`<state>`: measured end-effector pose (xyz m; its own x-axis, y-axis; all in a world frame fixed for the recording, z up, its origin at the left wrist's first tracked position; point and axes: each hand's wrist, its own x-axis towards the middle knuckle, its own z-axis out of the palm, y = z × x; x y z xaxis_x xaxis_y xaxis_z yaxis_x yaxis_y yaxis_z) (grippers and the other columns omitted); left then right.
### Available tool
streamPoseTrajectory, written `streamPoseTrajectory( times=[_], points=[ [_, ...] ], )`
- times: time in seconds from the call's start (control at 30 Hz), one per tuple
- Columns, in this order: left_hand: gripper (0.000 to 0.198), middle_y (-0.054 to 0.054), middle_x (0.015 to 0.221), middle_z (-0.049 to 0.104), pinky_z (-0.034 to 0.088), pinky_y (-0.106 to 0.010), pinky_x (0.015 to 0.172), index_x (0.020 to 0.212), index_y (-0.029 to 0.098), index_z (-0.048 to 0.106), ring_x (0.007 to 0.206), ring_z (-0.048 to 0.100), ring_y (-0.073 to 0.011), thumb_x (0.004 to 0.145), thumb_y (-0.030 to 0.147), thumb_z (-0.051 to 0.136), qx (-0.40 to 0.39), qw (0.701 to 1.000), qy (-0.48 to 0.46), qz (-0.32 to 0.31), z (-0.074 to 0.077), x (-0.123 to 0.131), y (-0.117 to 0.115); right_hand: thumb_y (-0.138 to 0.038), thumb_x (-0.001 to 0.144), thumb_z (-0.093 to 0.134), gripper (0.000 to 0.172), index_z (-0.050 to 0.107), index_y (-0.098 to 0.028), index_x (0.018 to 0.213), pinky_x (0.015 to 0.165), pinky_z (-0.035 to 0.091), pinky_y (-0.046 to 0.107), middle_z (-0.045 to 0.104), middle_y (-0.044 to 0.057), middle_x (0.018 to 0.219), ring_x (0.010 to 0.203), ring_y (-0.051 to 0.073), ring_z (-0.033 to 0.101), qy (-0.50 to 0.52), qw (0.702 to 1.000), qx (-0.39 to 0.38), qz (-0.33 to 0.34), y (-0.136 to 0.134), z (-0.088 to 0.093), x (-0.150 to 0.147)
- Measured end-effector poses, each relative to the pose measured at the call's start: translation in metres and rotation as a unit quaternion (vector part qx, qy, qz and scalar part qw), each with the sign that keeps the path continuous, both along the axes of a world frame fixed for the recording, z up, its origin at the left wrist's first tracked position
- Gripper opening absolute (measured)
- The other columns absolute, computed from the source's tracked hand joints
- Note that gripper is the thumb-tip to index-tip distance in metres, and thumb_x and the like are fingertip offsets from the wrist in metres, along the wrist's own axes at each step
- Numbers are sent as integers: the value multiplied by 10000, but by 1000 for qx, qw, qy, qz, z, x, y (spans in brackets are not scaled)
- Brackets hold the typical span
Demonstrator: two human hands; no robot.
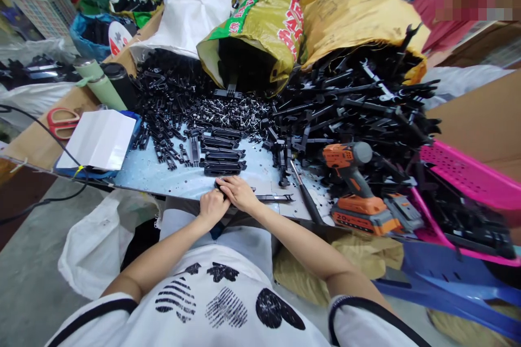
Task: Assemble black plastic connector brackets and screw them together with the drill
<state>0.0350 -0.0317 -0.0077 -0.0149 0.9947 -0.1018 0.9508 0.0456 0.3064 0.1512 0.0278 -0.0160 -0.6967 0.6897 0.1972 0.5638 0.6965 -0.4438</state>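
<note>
My left hand (212, 207) and my right hand (240, 193) meet at the near edge of the pale blue table (163, 171). Both are closed around a small black plastic part (220, 188), mostly hidden under the fingers. A long black strip (274, 197) lies on the table just right of my right hand. A short row of assembled black parts (223, 152) is stacked just beyond my hands. Behind it spreads a big heap of small black parts (179, 92).
An orange cordless drill (354, 184) stands at the right, beside a screwdriver (303, 192). Long black pieces (366, 97) pile up behind it. Yellow sacks (264, 16), a white box (97, 138), red scissors (61, 119), two bottles (103, 84) and a pink crate (468, 179) surround the table.
</note>
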Motion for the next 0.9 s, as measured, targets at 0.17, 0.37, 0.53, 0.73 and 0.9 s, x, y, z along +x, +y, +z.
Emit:
streamPoseTrajectory(
  times=[0.17,0.37,0.53,0.73,0.9],
  points=[
    [313,-118,822,678,473,-309,700,850,126,678,802,642,-219,906,290,417,53,996,14,-74,-2,-13,0,-403,987,279,463,473,-167,1335,989,387,377,484,114,1338,1187,216,458,-4,999,32,38,-10,15,31],
    [415,-150,1038,631,443,-342,787,1114,94,584,974,582,-246,922,429,432,225,901,51,-368,-2,-24,37,-684,814,461,656,618,-96,1060,769,428,367,617,181,1028,933,277,573,-148,974,129,-109,-12,4,123],
    [513,-105,727,633,433,-286,625,748,109,621,732,604,-197,941,490,338,176,914,55,-362,3,-15,51,-695,858,349,648,608,-134,662,575,306,273,592,73,617,597,166,559,-211,963,159,-58,-15,3,129],
    [489,-63,665,622,413,-261,567,706,144,608,647,594,-167,955,456,325,226,919,14,-322,8,-38,28,-727,854,257,702,592,-143,652,536,235,266,599,72,604,559,149,541,-194,970,143,-18,-21,30,110],
    [487,-60,612,613,382,-245,527,662,145,596,573,570,-150,967,385,302,238,928,-9,-288,12,-51,44,-629,924,214,657,573,-149,655,528,226,266,590,64,613,550,136,519,-174,979,98,29,-12,50,93]
  ],
)
